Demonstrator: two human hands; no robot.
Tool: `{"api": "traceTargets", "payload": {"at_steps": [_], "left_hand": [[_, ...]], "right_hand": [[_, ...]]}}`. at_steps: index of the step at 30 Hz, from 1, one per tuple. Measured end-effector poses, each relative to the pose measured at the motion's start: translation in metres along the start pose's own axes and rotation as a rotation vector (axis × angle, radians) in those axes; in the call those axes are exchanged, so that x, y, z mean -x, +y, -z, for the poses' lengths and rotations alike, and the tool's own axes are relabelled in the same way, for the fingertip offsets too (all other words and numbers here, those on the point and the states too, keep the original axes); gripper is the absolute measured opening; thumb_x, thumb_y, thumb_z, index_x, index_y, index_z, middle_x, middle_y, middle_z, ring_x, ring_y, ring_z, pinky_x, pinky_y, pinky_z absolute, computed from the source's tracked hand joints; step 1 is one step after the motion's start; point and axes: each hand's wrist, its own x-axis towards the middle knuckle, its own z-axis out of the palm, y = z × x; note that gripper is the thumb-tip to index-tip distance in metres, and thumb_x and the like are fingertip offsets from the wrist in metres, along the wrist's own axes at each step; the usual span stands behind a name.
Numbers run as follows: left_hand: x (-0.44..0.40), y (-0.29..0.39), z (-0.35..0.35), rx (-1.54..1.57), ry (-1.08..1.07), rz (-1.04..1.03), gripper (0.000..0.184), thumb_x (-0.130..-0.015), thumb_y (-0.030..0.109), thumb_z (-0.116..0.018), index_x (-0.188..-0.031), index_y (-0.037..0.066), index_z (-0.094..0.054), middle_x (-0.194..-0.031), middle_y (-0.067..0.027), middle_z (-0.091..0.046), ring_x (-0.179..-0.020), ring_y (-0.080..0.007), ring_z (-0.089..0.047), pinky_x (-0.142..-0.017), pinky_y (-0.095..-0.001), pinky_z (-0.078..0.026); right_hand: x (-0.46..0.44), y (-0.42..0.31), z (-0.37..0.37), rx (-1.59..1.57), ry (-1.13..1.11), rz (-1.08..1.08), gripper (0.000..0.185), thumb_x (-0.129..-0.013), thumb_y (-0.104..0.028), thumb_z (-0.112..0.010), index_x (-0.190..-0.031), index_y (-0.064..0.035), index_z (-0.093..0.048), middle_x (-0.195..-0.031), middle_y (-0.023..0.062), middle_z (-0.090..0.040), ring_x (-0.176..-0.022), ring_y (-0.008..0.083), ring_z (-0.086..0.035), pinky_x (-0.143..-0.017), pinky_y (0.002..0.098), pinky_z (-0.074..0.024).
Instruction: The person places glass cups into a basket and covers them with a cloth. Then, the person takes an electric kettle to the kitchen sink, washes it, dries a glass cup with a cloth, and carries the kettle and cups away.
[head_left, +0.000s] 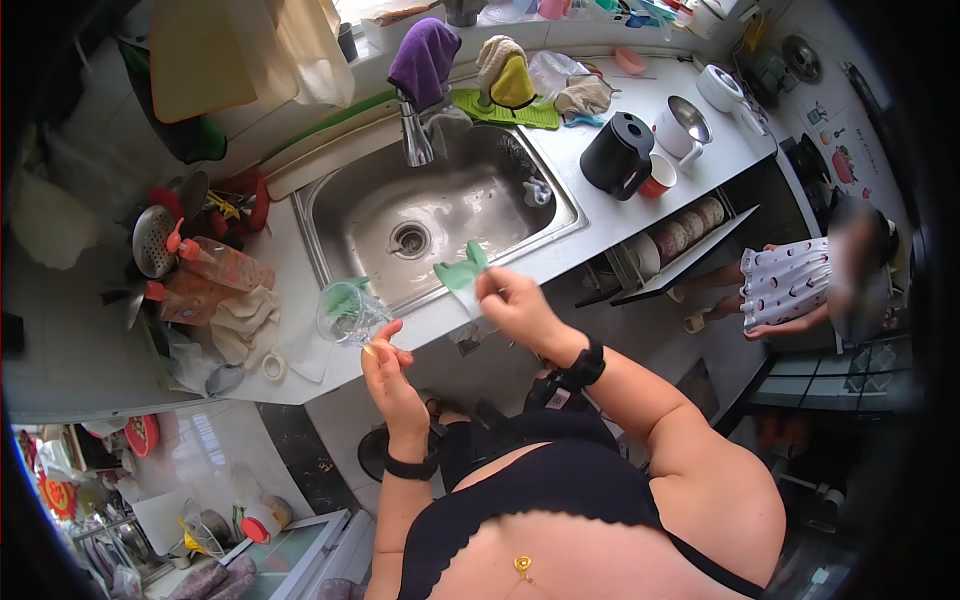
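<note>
My left hand (388, 378) is closed on a clear see-through cup (348, 318), tilted over the front edge of the counter by the sink. Something green (346, 290) shows at the cup's far side; whether it is inside or behind the wall I cannot tell. My right hand (522, 308) pinches a thin, limp green and white piece (462, 274), perhaps film or cloth, which sticks up over the sink's near rim. The two hands are apart. Beyond them lies the steel sink (345, 225), with a drain (409, 239) and a faucet (415, 140).
Orange-labelled bottles (225, 262), a strainer (155, 240) and a tape roll (273, 366) crowd the left counter. On the right stand a black kettle (615, 155), a red cup (658, 176) and a white pot (683, 128). A dish drawer (690, 250) is pulled out; another person (785, 285) stands beyond it.
</note>
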Motion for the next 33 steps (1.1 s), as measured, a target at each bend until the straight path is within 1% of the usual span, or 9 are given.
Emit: {"api": "traceTargets", "payload": {"at_steps": [3, 7, 11, 13, 15, 21, 25, 31, 33], "left_hand": [[0.015, -0.009, -0.045, 0.195, 0.093, 0.162, 0.017, -0.091, 0.019, -0.037, -0.084, 0.005, -0.045, -0.107, -0.0122, -0.051, -0.065, -0.0088, -0.045, -0.065, -0.0234, -0.040], [0.043, -0.042, -0.101, 0.485, 0.292, 0.274, 0.012, -0.088, 0.015, -0.044, -0.092, 0.005, -0.049, -0.100, -0.0110, -0.055, -0.064, -0.0109, -0.048, -0.062, -0.0248, -0.043], [0.079, -0.060, -0.161, 0.574, 0.383, 0.360, 0.011, -0.085, 0.014, -0.048, -0.089, 0.005, -0.050, -0.096, -0.0119, -0.058, -0.070, -0.0159, -0.052, -0.066, -0.0287, -0.045], [0.091, -0.060, -0.177, 0.562, 0.387, 0.368, 0.012, -0.084, 0.014, -0.049, -0.091, 0.004, -0.050, -0.097, -0.0134, -0.058, -0.073, -0.0179, -0.054, -0.068, -0.0296, -0.046], [0.094, -0.059, -0.191, 0.534, 0.341, 0.389, 0.015, -0.084, 0.015, -0.049, -0.094, 0.003, -0.051, -0.099, -0.0143, -0.058, -0.076, -0.0188, -0.055, -0.069, -0.0302, -0.047], [0.073, -0.072, -0.218, 0.520, 0.164, 0.454, 0.014, -0.085, 0.012, -0.049, -0.096, 0.003, -0.052, -0.102, -0.0140, -0.057, -0.076, -0.0162, -0.056, -0.070, -0.0293, -0.047], [0.044, -0.087, -0.245, 0.386, 0.021, 0.492, 0.010, -0.084, 0.013, -0.051, -0.089, 0.005, -0.052, -0.103, -0.0131, -0.057, -0.077, -0.0153, -0.057, -0.070, -0.0282, -0.047], [0.022, -0.105, -0.307, 0.289, -0.098, 0.388, 0.006, -0.084, 0.011, -0.053, -0.080, 0.007, -0.050, -0.108, -0.0138, -0.055, -0.084, -0.0159, -0.057, -0.079, -0.0288, -0.043], [0.017, -0.115, -0.337, 0.203, -0.165, 0.283, 0.010, -0.082, 0.008, -0.055, -0.076, 0.008, -0.047, -0.115, -0.0158, -0.050, -0.095, -0.0188, -0.054, -0.084, -0.0302, -0.041]], "right_hand": [[-0.027, 0.034, 0.126, -0.167, 0.461, -0.115, 0.003, -0.077, -0.002, -0.048, -0.077, -0.0034, -0.051, -0.057, -0.0042, -0.041, -0.047, 0.0017, -0.033, -0.042, 0.0200, -0.0280], [-0.050, 0.070, 0.258, -0.457, 0.636, -0.241, 0.014, -0.077, -0.003, -0.047, -0.090, -0.0065, -0.047, -0.061, -0.0031, -0.041, -0.036, 0.0021, -0.029, -0.031, 0.0200, -0.0196], [-0.064, 0.101, 0.315, -0.232, 0.598, -0.306, 0.030, -0.077, -0.014, -0.059, -0.101, -0.0013, -0.047, -0.067, -0.0010, -0.044, -0.041, 0.0033, -0.034, -0.031, 0.0191, -0.0221], [-0.075, 0.116, 0.319, -0.026, 0.554, -0.305, 0.044, -0.074, -0.023, -0.066, -0.105, 0.0022, -0.047, -0.072, 0.0010, -0.048, -0.052, 0.0070, -0.044, -0.037, 0.0211, -0.0332], [-0.090, 0.136, 0.319, 0.535, 0.526, 0.057, 0.047, -0.070, -0.028, -0.068, -0.101, 0.0020, -0.050, -0.088, 0.0144, -0.057, -0.085, 0.0267, -0.055, -0.068, 0.0338, -0.0453], [-0.096, 0.139, 0.318, 0.381, 0.550, 0.012, 0.030, -0.071, -0.015, -0.059, -0.095, 0.0002, -0.049, -0.083, 0.0185, -0.060, -0.078, 0.0328, -0.059, -0.069, 0.0377, -0.0452], [-0.092, 0.128, 0.330, 0.457, 0.419, -0.086, 0.038, -0.071, -0.016, -0.059, -0.104, -0.0001, -0.048, -0.087, 0.0212, -0.060, -0.084, 0.0345, -0.058, -0.074, 0.0372, -0.0448], [-0.087, 0.143, 0.379, 0.598, 0.074, 0.085, 0.040, -0.072, -0.018, -0.060, -0.105, 0.0016, -0.048, -0.097, 0.0209, -0.058, -0.091, 0.0329, -0.056, -0.076, 0.0365, -0.0446], [-0.079, 0.113, 0.402, 0.634, 0.314, -0.216, 0.044, -0.072, -0.018, -0.061, -0.107, 0.0048, -0.047, -0.099, 0.0225, -0.056, -0.093, 0.0341, -0.054, -0.080, 0.0367, -0.0432]]}}
